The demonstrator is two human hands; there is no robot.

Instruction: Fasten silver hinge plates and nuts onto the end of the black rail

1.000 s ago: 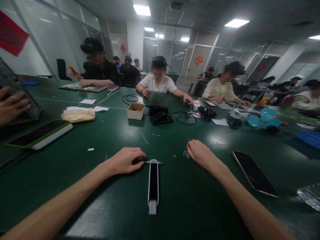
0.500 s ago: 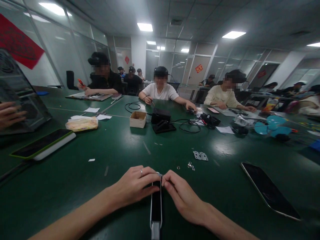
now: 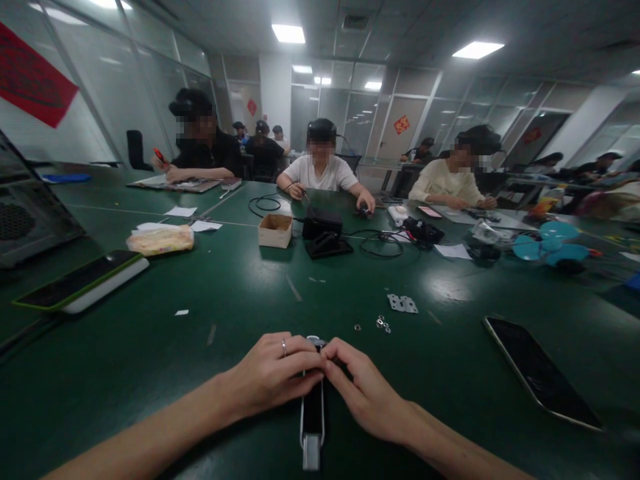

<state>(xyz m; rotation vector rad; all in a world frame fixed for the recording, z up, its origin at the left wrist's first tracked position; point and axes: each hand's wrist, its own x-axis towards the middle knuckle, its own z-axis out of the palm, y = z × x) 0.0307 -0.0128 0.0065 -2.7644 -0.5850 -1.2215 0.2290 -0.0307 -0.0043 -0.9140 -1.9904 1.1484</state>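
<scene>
A long narrow black bar with a silver frame (image 3: 313, 417) lies on the green table, pointing away from me, with a silver block at its near end. My left hand (image 3: 277, 367) reaches over its far part, thumb and fingers drawn together at its right edge. There the fingertips of my right hand (image 3: 367, 390) meet them in a pinch. Anything small between the fingertips is hidden. Beyond my hands are several small metal rings (image 3: 383, 325) and a flat silver plate with cutouts (image 3: 403, 303).
At right lies a phone (image 3: 543, 373); at left, a green-edged device (image 3: 80, 280). Further back are a small open box (image 3: 275, 231), a black device (image 3: 323, 230) with cables and a blue fan (image 3: 550, 243). Several people sit across the table (image 3: 240, 287).
My left fingertips have moved right to meet my right fingertips over the bar. My view has tilted down slightly. The person opposite has shifted a hand holding a dark object.
</scene>
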